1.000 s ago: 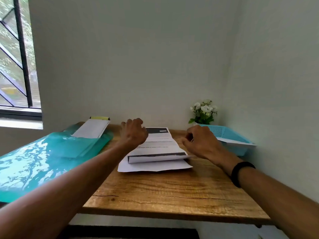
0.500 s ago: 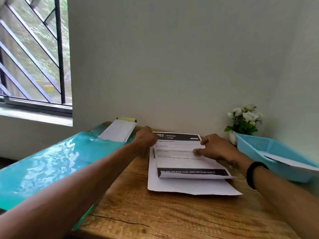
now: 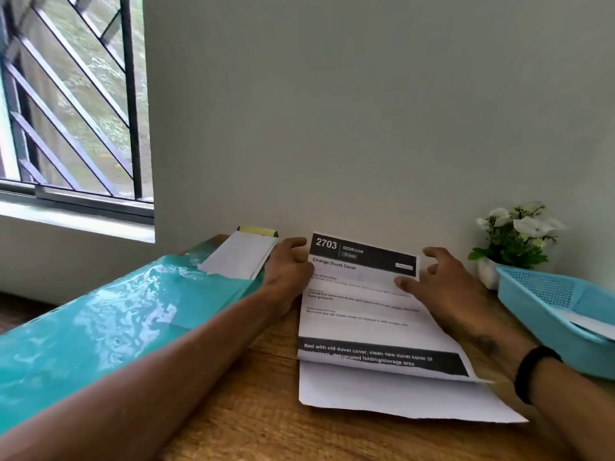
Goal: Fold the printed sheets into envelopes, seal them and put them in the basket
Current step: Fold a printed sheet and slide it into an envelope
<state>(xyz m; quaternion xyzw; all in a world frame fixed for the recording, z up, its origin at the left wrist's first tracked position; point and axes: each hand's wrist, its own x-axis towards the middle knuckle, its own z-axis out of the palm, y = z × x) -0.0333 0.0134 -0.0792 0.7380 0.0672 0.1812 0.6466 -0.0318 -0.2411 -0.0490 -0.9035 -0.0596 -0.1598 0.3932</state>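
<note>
Fingers (image 3: 436, 253) of right hand (image 3: 446, 294) have moved to far corner of printed sheet (image 3: 359, 307).

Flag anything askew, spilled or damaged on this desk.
Only a minor thing: the printed sheet lies slightly askew on the blank sheet beneath it, and its near end curls up instead of lying flat. No spill or tear shows.

Right edge cuts off basket (image 3: 545, 322); sheet (image 3: 362, 294) body print too blurred to read; teal folder (image 3: 100, 334) runs off left edge.
</note>
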